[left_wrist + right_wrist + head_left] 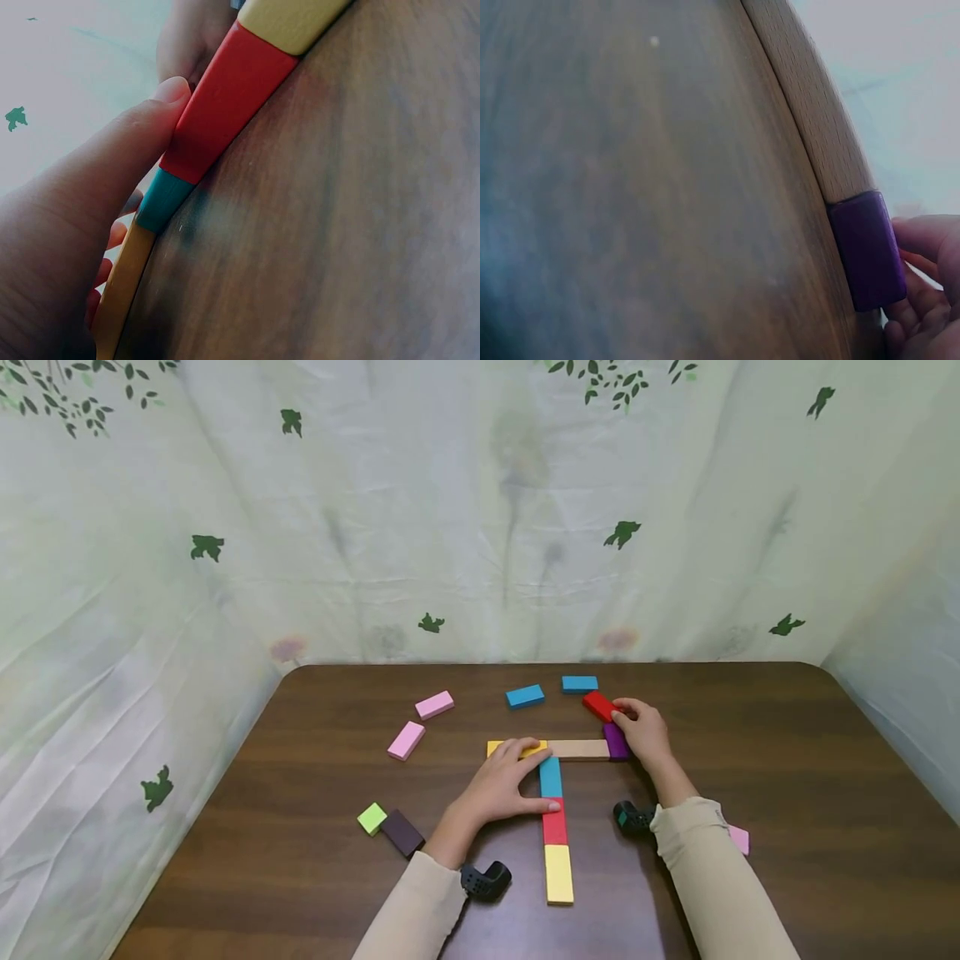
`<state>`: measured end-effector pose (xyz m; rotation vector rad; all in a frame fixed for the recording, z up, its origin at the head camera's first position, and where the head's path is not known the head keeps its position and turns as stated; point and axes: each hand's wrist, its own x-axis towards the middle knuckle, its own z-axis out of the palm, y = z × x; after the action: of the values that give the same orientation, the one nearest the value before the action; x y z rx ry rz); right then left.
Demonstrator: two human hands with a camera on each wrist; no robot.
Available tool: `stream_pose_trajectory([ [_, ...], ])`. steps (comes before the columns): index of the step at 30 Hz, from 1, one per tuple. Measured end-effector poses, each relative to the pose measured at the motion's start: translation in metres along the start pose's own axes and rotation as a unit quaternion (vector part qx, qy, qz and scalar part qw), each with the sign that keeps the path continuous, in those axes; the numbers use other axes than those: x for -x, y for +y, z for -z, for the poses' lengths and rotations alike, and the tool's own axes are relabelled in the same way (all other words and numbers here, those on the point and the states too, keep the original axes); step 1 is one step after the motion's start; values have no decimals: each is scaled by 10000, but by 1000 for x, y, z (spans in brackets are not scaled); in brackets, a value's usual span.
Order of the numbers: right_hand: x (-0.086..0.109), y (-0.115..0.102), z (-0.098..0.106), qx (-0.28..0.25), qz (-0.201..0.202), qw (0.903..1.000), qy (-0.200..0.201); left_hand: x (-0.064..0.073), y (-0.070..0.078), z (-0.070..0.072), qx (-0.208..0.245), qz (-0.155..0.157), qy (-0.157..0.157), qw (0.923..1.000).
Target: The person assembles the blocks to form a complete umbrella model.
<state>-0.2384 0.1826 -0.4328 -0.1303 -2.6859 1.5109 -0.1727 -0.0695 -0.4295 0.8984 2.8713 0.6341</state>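
Observation:
My right hand (648,735) pinches the near end of a red block (597,706) between thumb and fingertips, just behind a purple block (617,743). The purple block joins the right end of a tan block (581,750); an orange-yellow block (492,747) lies at the left, partly under my fingers. Down from this row runs a column of a blue block (551,779), a second red block (555,828) and a pale yellow block (558,877). Spread over the corner, my left hand (498,785) rests its thumb against the column's red block (225,105).
Two blue blocks, one at the table's back (580,685), and two pink blocks, one farther left (406,741), lie loose. A lime block (372,818) and a dark block (402,833) sit near my left forearm. Another pink block (739,839) shows beside my right sleeve.

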Motion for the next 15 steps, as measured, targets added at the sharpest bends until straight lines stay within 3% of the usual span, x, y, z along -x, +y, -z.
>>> stream_pose_trajectory([
  [15,-2,1,-1,295,87,9995,-111,0,-1,1,8,98,-83,9999],
])
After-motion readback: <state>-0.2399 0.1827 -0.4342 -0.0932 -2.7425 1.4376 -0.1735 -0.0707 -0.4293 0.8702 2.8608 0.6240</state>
